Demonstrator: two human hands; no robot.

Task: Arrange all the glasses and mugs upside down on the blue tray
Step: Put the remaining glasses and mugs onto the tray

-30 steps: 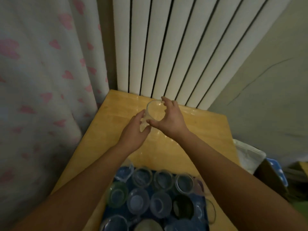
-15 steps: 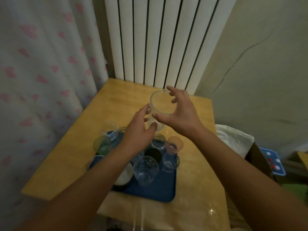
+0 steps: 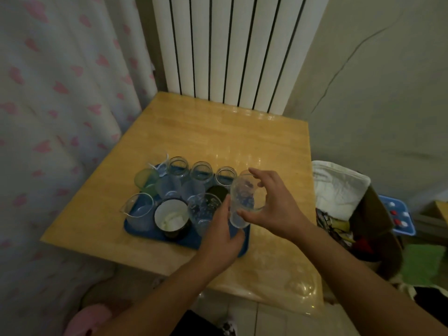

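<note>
Both hands hold one clear glass (image 3: 243,200) over the blue tray (image 3: 155,235).

The right hand (image 3: 274,204) curls around its wide end. The left hand (image 3: 221,235) grips its lower end. The glass is tilted above the tray's right edge, near the surface's (image 3: 218,137) near edge.

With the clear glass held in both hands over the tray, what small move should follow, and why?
Probably turn the clear drinking glass mouth-down and lower it onto the bare front right corner of the blue plastic tray. The right hand and left hand hold it tilted above that spot, while the rest of the tray looks occupied.
</note>
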